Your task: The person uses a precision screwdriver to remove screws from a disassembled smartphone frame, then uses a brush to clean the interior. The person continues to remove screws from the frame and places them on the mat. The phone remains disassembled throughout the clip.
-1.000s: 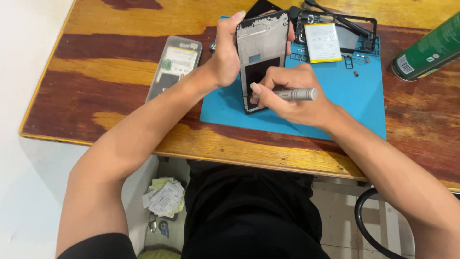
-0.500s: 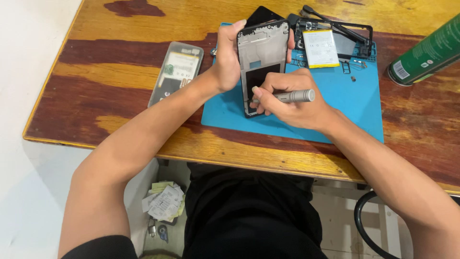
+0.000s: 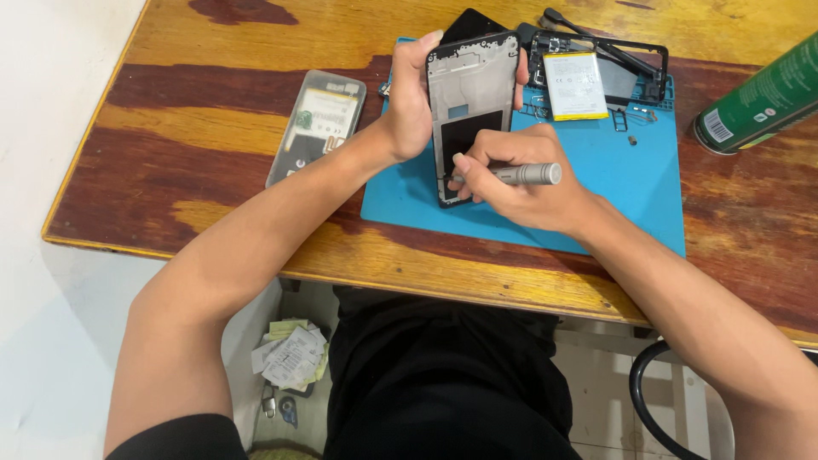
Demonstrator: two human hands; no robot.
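An opened phone frame (image 3: 471, 94) with its silver inner side up stands tilted on a blue work mat (image 3: 613, 183). My left hand (image 3: 411, 98) grips the frame's left edge and top. In my right hand (image 3: 520, 175) is a grey metal screwdriver (image 3: 521, 175), whose tip points left at the frame's lower part. Both hands meet over the mat's left half.
A clear phone back cover (image 3: 317, 123) lies left of the mat on the wooden table (image 3: 213, 102). A black frame with a white battery (image 3: 575, 83) lies at the mat's far right. A green can (image 3: 758, 98) lies at the right edge. A waste bin with papers (image 3: 290, 358) is under the table.
Hands and phone frame have stayed in the same grip and place. The view has shifted slightly, so everything sits a little lower and more to the right.
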